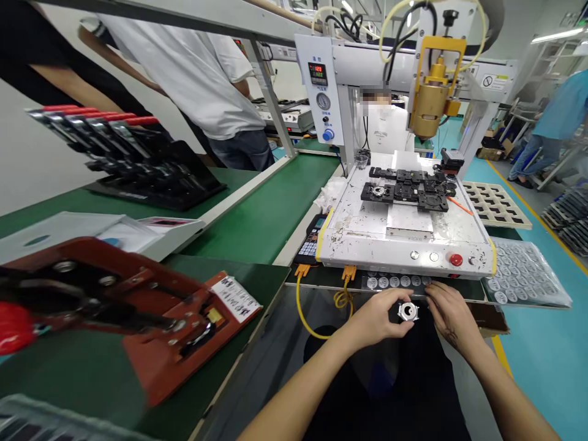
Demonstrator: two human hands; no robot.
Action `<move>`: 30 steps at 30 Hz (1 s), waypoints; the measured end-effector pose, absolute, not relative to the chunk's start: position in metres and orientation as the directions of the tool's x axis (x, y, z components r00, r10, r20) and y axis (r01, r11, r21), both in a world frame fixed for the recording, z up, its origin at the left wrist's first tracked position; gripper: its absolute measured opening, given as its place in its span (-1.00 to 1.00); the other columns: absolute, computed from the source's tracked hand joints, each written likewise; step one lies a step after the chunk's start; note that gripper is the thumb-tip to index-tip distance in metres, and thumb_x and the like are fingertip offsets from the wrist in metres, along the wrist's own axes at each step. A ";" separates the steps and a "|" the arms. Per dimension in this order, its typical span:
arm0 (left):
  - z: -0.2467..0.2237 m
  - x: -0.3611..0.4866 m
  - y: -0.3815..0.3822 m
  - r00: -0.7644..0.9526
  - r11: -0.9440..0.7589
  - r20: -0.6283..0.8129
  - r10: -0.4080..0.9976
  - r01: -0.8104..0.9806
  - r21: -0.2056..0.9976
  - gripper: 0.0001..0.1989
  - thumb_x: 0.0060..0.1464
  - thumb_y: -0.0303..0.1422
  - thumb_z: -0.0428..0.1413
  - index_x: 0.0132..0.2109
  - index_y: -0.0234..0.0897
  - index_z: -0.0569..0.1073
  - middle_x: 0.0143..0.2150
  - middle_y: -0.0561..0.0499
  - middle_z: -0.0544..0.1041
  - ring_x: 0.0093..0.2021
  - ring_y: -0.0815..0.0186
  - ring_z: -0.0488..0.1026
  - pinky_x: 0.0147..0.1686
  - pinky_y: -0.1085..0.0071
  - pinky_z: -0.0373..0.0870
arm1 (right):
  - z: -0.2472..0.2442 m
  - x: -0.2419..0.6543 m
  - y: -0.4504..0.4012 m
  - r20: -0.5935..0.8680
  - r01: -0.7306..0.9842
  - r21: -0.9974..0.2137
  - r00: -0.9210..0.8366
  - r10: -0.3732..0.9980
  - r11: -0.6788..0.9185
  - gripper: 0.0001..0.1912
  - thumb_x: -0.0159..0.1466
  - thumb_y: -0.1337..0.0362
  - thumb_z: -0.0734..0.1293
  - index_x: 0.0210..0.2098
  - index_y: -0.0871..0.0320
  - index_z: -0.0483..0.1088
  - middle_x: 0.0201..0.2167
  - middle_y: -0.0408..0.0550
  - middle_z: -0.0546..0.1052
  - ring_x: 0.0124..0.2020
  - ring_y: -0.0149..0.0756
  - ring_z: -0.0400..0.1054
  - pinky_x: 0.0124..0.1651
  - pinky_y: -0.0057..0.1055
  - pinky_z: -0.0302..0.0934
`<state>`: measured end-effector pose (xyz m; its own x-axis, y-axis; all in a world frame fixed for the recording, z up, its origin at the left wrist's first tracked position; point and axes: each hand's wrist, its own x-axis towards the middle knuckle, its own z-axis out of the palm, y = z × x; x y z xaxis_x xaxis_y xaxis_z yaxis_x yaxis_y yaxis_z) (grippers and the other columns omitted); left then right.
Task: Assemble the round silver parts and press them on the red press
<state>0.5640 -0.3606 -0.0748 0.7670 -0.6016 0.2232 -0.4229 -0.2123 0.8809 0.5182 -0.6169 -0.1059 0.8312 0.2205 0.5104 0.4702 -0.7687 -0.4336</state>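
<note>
My left hand (pixel 377 317) pinches a small silver watch case (pixel 408 312) between thumb and fingers, in front of the bench edge. The case is round with short lugs, and a dark opening shows in its pale face. My right hand (pixel 452 311) is at the bench edge just right of the case, fingers stretched out, the tips at the right end of a strip of round clear discs (pixel 394 282). Whether those fingertips hold a disc cannot be made out.
A white benchtop machine (pixel 367 245) stands ahead, with black fixtures (pixel 404 191) on its bed and a brass-coloured head (pixel 430 107) above. A sheet of round discs (pixel 523 269) lies right. A red-brown lever press (pixel 184 331) stands left. Yellow cables (pixel 301 312) hang below. People stand behind.
</note>
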 end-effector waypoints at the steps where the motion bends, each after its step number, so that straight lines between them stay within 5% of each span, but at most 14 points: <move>1: -0.083 0.570 -0.370 0.740 -0.205 0.247 -0.625 -0.461 0.864 -0.62 0.01 -0.40 0.39 -0.01 -0.22 0.54 0.28 -0.18 0.61 0.29 0.03 0.54 0.34 0.12 0.40 | -0.113 0.520 -0.615 0.516 0.468 -0.423 0.828 0.218 -0.776 -0.73 0.49 0.36 0.26 0.07 0.06 0.54 0.07 0.13 0.66 0.14 0.14 0.54 0.20 0.19 0.40; 4: -0.101 0.589 -0.390 0.674 -0.239 0.276 -0.685 -0.566 0.789 -0.63 -0.02 -0.43 0.40 -0.04 -0.22 0.55 0.33 -0.23 0.56 0.42 -0.06 0.41 0.46 0.02 0.27 | -0.121 0.520 -0.613 0.526 0.465 -0.427 0.825 0.205 -0.776 -0.71 0.50 0.39 0.22 0.06 0.06 0.55 0.05 0.14 0.67 0.10 0.11 0.57 0.22 0.21 0.40; 11: -0.124 0.586 -0.381 0.599 -0.251 0.276 -0.752 -0.647 0.720 -0.60 0.03 -0.40 0.38 0.02 -0.21 0.53 0.41 -0.25 0.49 0.49 -0.04 0.33 0.54 -0.05 0.12 | -0.115 0.510 -0.619 0.505 0.414 -0.498 0.853 0.133 -0.762 -0.77 0.54 0.32 0.25 0.04 0.03 0.55 -0.11 0.04 0.68 -0.08 -0.08 0.59 -0.01 -0.14 0.51; 20: -0.119 0.577 -0.384 0.637 -0.298 0.270 -0.722 -0.639 0.710 -0.57 0.07 -0.48 0.34 0.10 -0.24 0.50 0.42 -0.26 0.47 0.52 -0.06 0.26 0.53 -0.11 0.17 | -0.134 0.538 -0.626 0.470 0.464 -0.429 0.847 0.247 -0.775 -0.73 0.51 0.23 0.35 0.14 0.04 0.59 -0.05 0.13 0.64 -0.03 0.03 0.48 0.02 -0.04 0.38; 26: -0.120 0.583 -0.379 0.613 -0.288 0.223 -0.758 -0.622 0.728 -0.60 0.02 -0.48 0.37 0.01 -0.23 0.52 0.44 -0.28 0.44 0.50 -0.08 0.30 0.51 -0.09 0.20 | -0.156 0.520 -0.626 0.523 0.521 -0.504 0.819 0.237 -0.689 -0.76 0.49 0.34 0.31 -0.13 0.02 0.65 -0.17 0.04 0.70 -0.13 -0.07 0.55 -0.05 -0.11 0.41; 30: -0.118 0.584 -0.384 0.643 -0.305 0.223 -0.733 -0.603 0.737 -0.64 0.05 -0.48 0.34 0.00 -0.23 0.51 0.43 -0.28 0.45 0.50 -0.09 0.30 0.49 -0.10 0.23 | -0.145 0.493 -0.626 0.500 0.438 -0.622 0.860 0.101 -0.648 -0.84 0.48 0.26 0.35 -0.19 0.02 0.60 -0.18 0.05 0.69 -0.11 -0.05 0.57 0.02 -0.07 0.44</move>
<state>0.5837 -0.3836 -0.1179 0.6429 -0.7328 0.2229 -0.6030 -0.3047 0.7373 0.4933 -0.6263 -0.1451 0.8600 0.1014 0.5001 0.4384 -0.6483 -0.6225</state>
